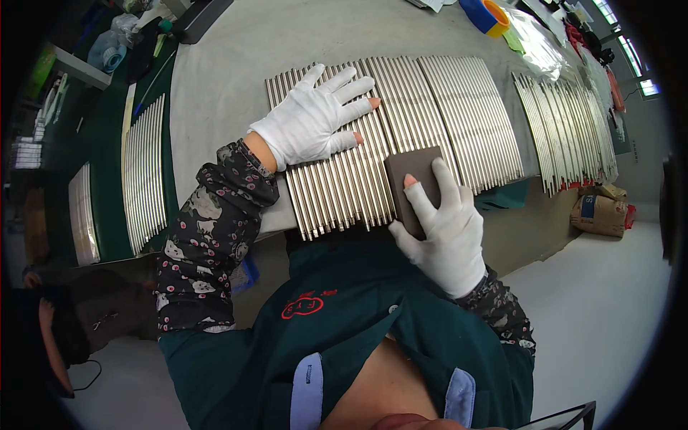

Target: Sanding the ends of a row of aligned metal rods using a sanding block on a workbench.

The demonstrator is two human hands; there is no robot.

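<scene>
Slim shiny metal rods (333, 197) lie side by side in a wide sheet in front of me, their near ends at the table's front edge. My left hand (308, 122), in a white glove with some bare fingertips, rests flat on the left part of them, fingers spread. My right hand (450, 240), gloved alike, grips a dark brown-grey rectangular block (412, 163). The block sits over the near ends of the middle rods (405, 97). To its right lies another closely packed section of rods (476, 122). The block hides the rods beneath it.
More rods (570, 136) lie loosely at the right. At the left, a rod bundle (145, 175) and a pale bundle (84, 215) rest on a green surface. A blue and orange tape roll (487, 16) and clear plastic (537, 46) are at the back right. A brown sack (600, 213) stands beyond the table.
</scene>
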